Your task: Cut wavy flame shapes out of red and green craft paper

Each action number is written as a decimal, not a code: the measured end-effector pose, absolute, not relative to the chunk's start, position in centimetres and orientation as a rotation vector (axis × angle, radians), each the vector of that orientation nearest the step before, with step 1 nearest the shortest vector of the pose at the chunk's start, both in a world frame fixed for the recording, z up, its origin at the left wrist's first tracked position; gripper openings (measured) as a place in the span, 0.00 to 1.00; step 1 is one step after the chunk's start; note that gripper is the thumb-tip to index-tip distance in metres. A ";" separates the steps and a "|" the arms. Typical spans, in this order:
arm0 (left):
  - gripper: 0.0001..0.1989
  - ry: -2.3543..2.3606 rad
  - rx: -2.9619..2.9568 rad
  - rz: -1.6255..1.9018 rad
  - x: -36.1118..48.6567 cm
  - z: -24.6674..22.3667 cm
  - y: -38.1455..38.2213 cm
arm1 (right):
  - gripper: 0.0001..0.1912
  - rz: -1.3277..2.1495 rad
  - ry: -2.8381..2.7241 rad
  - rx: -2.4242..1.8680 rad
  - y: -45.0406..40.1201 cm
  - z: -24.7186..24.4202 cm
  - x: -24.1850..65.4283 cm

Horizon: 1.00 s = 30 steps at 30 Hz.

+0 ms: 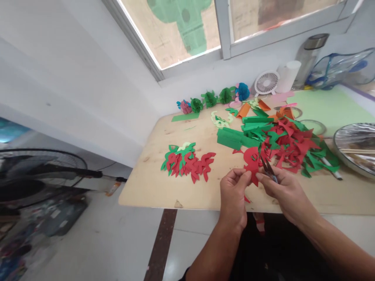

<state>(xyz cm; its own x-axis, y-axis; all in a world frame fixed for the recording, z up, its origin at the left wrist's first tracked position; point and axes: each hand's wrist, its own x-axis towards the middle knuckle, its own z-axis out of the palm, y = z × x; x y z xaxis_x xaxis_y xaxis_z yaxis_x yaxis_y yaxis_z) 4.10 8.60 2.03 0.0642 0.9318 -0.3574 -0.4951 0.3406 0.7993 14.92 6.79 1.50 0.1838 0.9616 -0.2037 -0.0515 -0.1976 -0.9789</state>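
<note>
Between finger and thumb, my left hand (pixel 235 191) pinches a partly cut piece of red paper (pixel 251 158) over the table's front edge. My right hand (pixel 283 191) is closed around a small pair of scissors (pixel 268 169), whose blades point away from me beside the red paper. The thumb of that hand lies close to the paper's right edge. Just beyond both hands spreads a heap of red paper scraps (pixel 295 144) mixed with green strips (pixel 238 137). Left of my hands lies a pile of red and green cut-outs (pixel 187 162).
Folded paper figures (pixel 210 99) line the back of the wooden table (pixel 146 183). A small white fan (pixel 266 82) and a bottle (pixel 312 58) stand behind the scraps. On the right is a covered bowl (pixel 356 146) with chopsticks across it. A large floor fan (pixel 43 179) stands at left.
</note>
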 end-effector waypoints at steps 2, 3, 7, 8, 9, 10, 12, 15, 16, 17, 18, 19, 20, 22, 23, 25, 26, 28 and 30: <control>0.09 1.013 0.563 1.151 4.4 2.1 8.7 | 0.12 1.194 -0.979 -1.435 6.9 1.5 15.2; 0.09 1.018 0.565 1.150 4.6 2.1 8.9 | 0.11 1.180 -1.009 -1.440 6.9 1.4 15.4; 0.10 1.041 0.573 1.186 5.4 2.2 9.1 | 0.09 1.090 -1.165 -1.482 7.0 1.3 16.3; 0.10 1.053 0.579 1.199 5.6 2.1 9.0 | 0.08 1.060 -1.201 -1.505 7.0 1.3 16.5; 0.10 1.064 0.587 1.206 5.8 2.0 9.0 | 0.08 1.034 -1.230 -1.527 7.0 1.3 16.6; 0.10 1.070 0.591 1.204 5.9 1.8 8.9 | 0.07 1.017 -1.252 -1.545 7.0 1.2 16.8; 0.10 1.077 0.585 1.198 5.9 1.6 9.0 | 0.07 1.002 -1.282 -1.569 6.9 1.0 17.0; 0.10 1.119 0.541 1.270 4.9 1.6 9.6 | 0.08 0.985 -1.288 -1.613 6.5 0.5 17.4; 0.09 1.145 0.538 1.312 4.3 1.8 9.9 | 0.09 0.972 -1.278 -1.632 6.5 0.3 17.5; 0.09 1.153 0.536 1.342 3.8 2.0 10.2 | 0.09 0.961 -1.267 -1.648 6.5 0.1 17.7; 0.10 1.147 0.534 1.342 3.3 2.3 10.5 | 0.10 0.930 -1.262 -1.674 6.7 -0.1 18.0; 0.10 1.132 0.528 1.330 2.8 2.5 10.8 | 0.11 0.890 -1.266 -1.706 6.9 -0.3 18.2; 0.10 1.113 0.518 1.314 2.3 2.6 11.0 | 0.12 0.846 -1.288 -1.743 7.3 -0.5 18.5; 0.11 1.087 0.488 1.279 1.7 2.7 11.3 | 0.14 0.722 -1.330 -1.797 8.4 -0.9 19.1; 0.11 1.081 0.477 1.269 1.4 2.6 11.4 | 0.14 0.654 -1.332 -1.831 8.9 -1.1 19.4; 0.12 1.072 0.474 1.246 0.8 2.3 11.6 | 0.19 0.511 -1.312 -1.907 9.7 -1.7 19.7; 0.12 1.067 0.475 1.234 0.6 2.0 11.7 | 0.20 0.472 -1.313 -1.919 9.9 -1.9 19.7; 0.12 1.052 0.477 1.214 0.1 1.6 11.9 | 0.20 0.484 -1.347 -1.896 9.9 -2.2 19.3; 0.13 1.044 0.471 1.196 -0.4 1.3 12.1 | 0.19 0.569 -1.401 -1.840 9.5 -2.2 18.6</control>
<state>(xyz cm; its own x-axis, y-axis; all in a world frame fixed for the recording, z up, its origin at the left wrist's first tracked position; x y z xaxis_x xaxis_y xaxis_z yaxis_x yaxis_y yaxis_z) -0.36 12.12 1.28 0.0023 0.9142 -0.4052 -0.5249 0.3460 0.7777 18.56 9.51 -2.21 0.3050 0.9483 0.0872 0.6192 -0.1279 -0.7747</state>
